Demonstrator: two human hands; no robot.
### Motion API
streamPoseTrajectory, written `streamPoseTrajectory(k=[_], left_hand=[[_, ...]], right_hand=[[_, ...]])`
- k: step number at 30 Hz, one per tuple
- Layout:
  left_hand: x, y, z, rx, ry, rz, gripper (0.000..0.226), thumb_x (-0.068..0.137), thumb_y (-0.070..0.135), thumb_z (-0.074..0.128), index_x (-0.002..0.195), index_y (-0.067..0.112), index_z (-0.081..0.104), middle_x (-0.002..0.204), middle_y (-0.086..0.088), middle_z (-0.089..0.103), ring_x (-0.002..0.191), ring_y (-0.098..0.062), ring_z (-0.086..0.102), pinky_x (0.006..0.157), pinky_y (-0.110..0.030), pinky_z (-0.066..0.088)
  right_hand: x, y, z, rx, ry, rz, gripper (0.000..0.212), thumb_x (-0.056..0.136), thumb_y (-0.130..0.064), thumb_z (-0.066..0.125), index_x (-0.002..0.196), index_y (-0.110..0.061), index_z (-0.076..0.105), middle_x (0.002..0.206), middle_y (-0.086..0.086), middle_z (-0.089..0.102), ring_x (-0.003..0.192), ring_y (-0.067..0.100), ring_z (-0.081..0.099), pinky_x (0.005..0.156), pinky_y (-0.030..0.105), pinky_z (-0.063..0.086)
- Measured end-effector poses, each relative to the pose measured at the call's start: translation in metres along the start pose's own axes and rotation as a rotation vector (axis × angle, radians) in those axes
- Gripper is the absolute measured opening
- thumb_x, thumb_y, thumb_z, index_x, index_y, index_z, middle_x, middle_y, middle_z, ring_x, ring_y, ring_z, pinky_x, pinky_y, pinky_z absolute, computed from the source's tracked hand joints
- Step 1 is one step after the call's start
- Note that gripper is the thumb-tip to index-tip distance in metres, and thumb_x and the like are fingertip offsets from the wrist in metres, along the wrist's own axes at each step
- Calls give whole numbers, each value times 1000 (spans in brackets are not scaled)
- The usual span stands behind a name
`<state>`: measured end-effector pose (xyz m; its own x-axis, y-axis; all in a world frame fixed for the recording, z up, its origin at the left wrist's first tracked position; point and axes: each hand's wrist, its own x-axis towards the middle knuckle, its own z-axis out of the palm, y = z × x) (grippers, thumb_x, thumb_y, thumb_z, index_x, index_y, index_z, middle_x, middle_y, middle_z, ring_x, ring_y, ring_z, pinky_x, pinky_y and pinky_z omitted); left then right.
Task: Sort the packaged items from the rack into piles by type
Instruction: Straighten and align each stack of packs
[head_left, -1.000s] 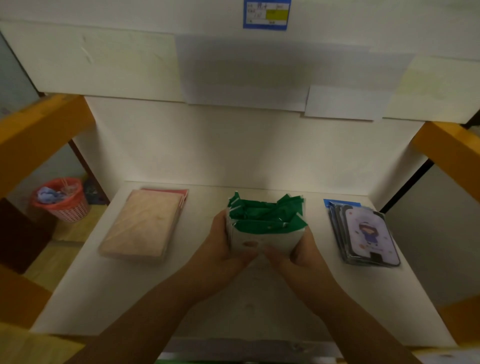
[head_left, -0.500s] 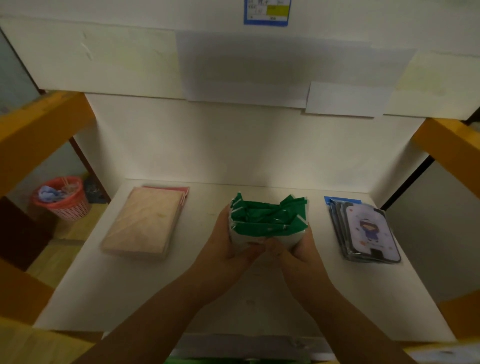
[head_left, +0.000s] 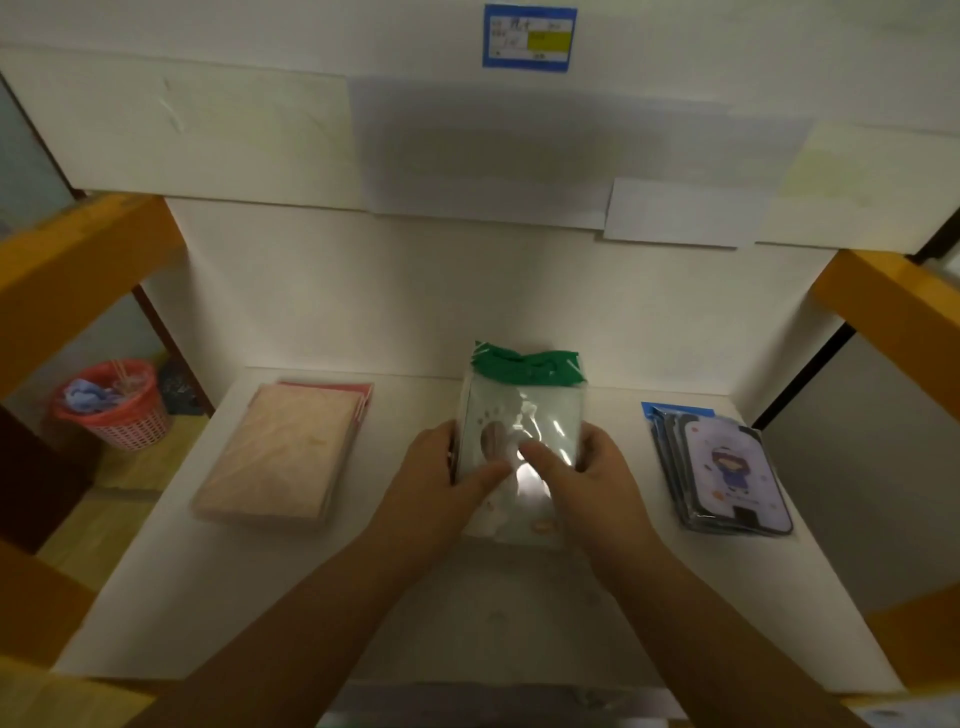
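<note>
Surface: white counter (head_left: 332, 587) under a white wall.
Centre: our left hand (head_left: 441, 475) and right hand (head_left: 587, 478) grip the green-topped stack of clear plastic packets (head_left: 524, 415) by its sides.
Left: tan flat packet pile (head_left: 283, 452).
Right: purple cartoon card pile (head_left: 727, 467).
</note>
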<state>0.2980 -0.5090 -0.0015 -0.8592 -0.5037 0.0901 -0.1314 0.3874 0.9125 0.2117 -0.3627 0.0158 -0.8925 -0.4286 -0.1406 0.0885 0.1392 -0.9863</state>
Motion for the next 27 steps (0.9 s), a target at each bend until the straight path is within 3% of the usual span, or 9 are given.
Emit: streamPoseTrajectory(k=[2, 5, 11, 14, 18, 24, 27], left_hand=[[5, 5, 1, 2, 11, -87, 16, 85, 41, 68, 98, 33, 61, 85, 10, 69, 73, 2, 68, 57, -13, 52], [9, 4, 0, 140, 4, -245, 35, 86, 55, 60, 91, 20, 64, 82, 0, 67, 69, -9, 64, 59, -22, 50], [18, 6, -3, 197, -6, -367, 40, 84, 56, 62, 88, 16, 59, 77, 3, 59, 66, -8, 56, 51, -21, 39], [20, 5, -3, 206, -27, -388, 51, 85, 56, 62, 109, 11, 62, 84, 3, 62, 70, -8, 60, 53, -19, 43], [23, 4, 1, 342, -65, -400, 69, 84, 63, 55, 125, 8, 58, 110, -9, 65, 91, -22, 65, 78, -36, 58], [24, 9, 5, 474, -85, -521, 77, 88, 65, 45, 136, 5, 46, 135, -20, 44, 118, -34, 51, 99, -41, 45], [24, 9, 8, 401, -51, -526, 77, 90, 57, 50, 143, 4, 34, 145, -21, 37, 129, -37, 42, 106, -45, 38]], right_hand=[[8, -7, 4, -47, -9, 126, 35, 83, -39, 76, 108, -18, 63, 95, 5, 73, 71, 17, 74, 51, 28, 58], [20, -14, 12, -155, -54, 230, 40, 85, -42, 74, 104, -8, 65, 94, 10, 71, 75, 19, 70, 43, 18, 51], [39, -18, 15, -442, -110, 238, 37, 85, -50, 69, 79, -14, 63, 77, 3, 67, 66, 15, 64, 47, 22, 48], [44, -13, 14, -501, -108, 236, 40, 83, -55, 68, 83, -15, 66, 82, 3, 69, 73, 17, 66, 57, 26, 50], [47, -8, 16, -570, -93, 208, 39, 80, -58, 69, 81, -20, 60, 82, 1, 67, 73, 15, 65, 60, 29, 53], [46, -7, 20, -672, -89, 139, 53, 78, -67, 64, 79, -14, 63, 77, 6, 71, 61, 19, 71, 64, 39, 63], [46, -3, 18, -694, -92, 96, 78, 59, -84, 55, 84, -11, 67, 85, 9, 73, 67, 24, 74, 67, 45, 63]])
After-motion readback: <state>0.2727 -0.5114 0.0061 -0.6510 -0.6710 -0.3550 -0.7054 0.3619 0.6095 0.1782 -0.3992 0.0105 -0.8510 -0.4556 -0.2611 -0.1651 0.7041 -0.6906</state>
